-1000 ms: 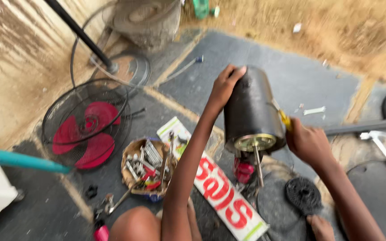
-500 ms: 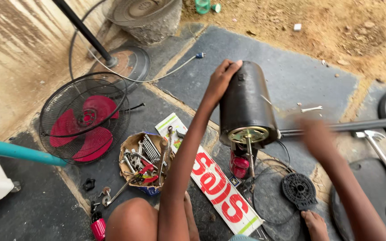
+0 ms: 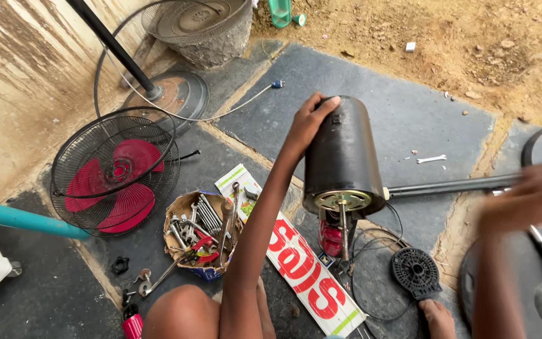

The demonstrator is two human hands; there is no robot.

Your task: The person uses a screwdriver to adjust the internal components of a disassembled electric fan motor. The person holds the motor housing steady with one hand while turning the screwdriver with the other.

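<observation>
Left hand (image 3: 307, 122) grips the black motor housing (image 3: 341, 154) at its top; right hand (image 3: 525, 198), at three o'clock, is blurred, grip unreadable.

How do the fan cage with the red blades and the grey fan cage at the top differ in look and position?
The cage with red blades lies on the dark floor by the wall, and red blades show through its black wires; the grey cage sits higher in the picture on a rough grey block, and no blades show in it. The red-bladed cage looks larger and is seen whole; the grey cage is cut off by the picture's edge. Both are round wire guards, and no hand touches either.
</observation>
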